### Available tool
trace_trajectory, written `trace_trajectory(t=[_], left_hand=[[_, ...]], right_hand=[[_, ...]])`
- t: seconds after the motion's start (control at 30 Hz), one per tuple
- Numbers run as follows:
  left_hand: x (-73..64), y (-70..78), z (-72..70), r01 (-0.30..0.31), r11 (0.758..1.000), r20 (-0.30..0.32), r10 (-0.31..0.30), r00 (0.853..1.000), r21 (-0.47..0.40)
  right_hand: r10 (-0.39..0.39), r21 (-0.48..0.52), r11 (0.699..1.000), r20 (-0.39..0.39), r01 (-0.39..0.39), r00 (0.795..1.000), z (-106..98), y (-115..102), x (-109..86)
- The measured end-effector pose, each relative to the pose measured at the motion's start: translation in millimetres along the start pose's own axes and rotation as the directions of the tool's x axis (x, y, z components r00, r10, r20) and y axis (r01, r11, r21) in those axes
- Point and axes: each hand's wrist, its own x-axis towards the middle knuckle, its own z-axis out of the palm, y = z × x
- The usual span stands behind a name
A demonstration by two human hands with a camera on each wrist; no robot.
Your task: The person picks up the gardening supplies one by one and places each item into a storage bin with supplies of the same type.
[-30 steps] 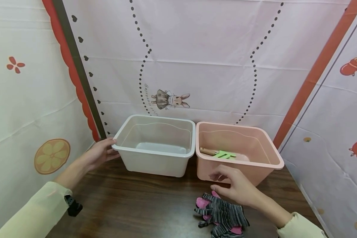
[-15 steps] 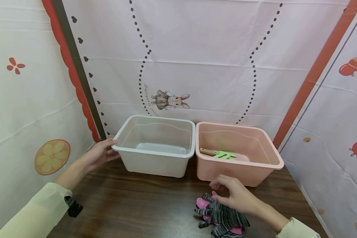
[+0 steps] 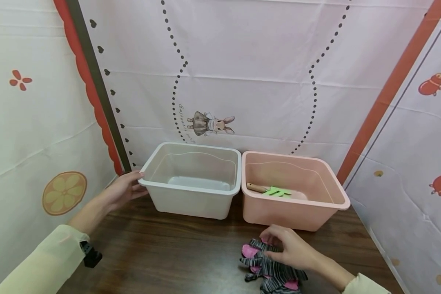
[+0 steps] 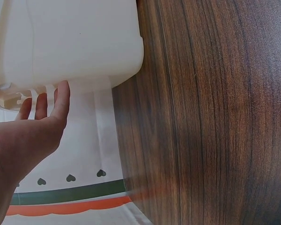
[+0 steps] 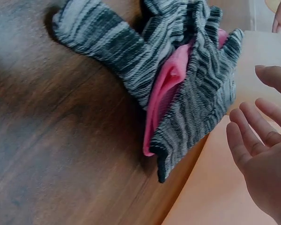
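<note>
At the left end of the white plastic bin (image 3: 191, 203), my left hand (image 3: 123, 191) holds the rim, thumb at the edge and fingers below it. In the left wrist view those fingers (image 4: 61, 101) reach up against the bin's outer wall. A pair of grey-and-black striped knit gloves (image 3: 275, 263) with pink parts lies on the table. Over their upper part hovers my right hand (image 3: 292, 249), thumb and fingers apart and loosely bent. The right wrist view shows a gap between this hand and the gloves (image 5: 192, 93), with nothing in its grasp.
Beside the white bin stands a pink bin (image 3: 283, 214). Inside it lies a small green garden tool (image 3: 277, 191) with a wooden handle. A printed cloth (image 3: 257, 81) hangs behind and at both sides of the dark wooden table (image 3: 169, 253).
My right hand has come down and nearer, from in front of the pink bin to over the gloves. My left hand has stayed at the white bin's rim.
</note>
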Motion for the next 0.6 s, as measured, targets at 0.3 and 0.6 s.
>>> trace_trajectory(t=[0.3,0.6], left_hand=[[1.5,-0.9,-1.9,0.002,1.000,0.002,-0.002,1.000,0.012],[1.9,-1.5,-1.7,0.006,1.000,0.002,-0.006,1.000,0.015]], right_hand=[[0.033,0.007,0.999,0.027,-0.033,0.999,1.3,6.5,-7.6],[0.100,0.008,0.995,0.071,-0.101,0.992,-1.9,13.0,-12.8]])
